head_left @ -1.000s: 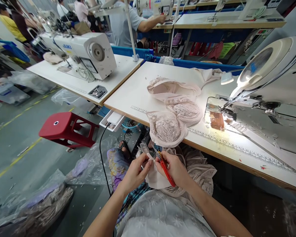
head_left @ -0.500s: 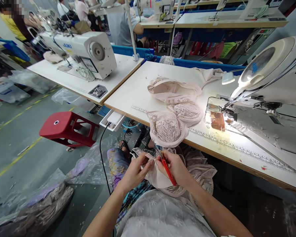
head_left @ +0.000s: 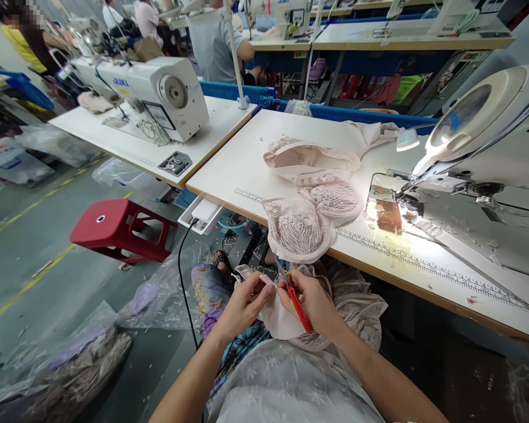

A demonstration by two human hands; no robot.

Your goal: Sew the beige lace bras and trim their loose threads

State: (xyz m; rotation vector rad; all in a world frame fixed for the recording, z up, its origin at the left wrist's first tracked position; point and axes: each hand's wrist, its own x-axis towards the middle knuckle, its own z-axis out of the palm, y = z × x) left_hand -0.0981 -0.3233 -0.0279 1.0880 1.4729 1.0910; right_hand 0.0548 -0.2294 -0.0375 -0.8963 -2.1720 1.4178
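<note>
My left hand (head_left: 245,305) pinches the edge of a pale pink fabric piece (head_left: 278,317) above my lap. Red-handled scissors (head_left: 298,308) rest in my right hand (head_left: 312,298), their blades pointing up and away from me. The fingertips of that hand also press on the fabric close to my left fingers. Lace bra cups (head_left: 300,230) in the same pale pink hang over the table's front edge just beyond my hands. More lace pieces (head_left: 359,317) lie bunched on my lap to the right.
A sewing machine (head_left: 480,129) with a lit needle area stands at the right of the white table (head_left: 233,153). Another sewing machine (head_left: 145,94) is at the left. A red stool (head_left: 123,229) and plastic bags (head_left: 167,294) are on the floor. People sit farther back.
Both hands stay nearly in place at the fabric. The scissors and right hand have shifted very slightly, and the fabric below them hangs a little differently.
</note>
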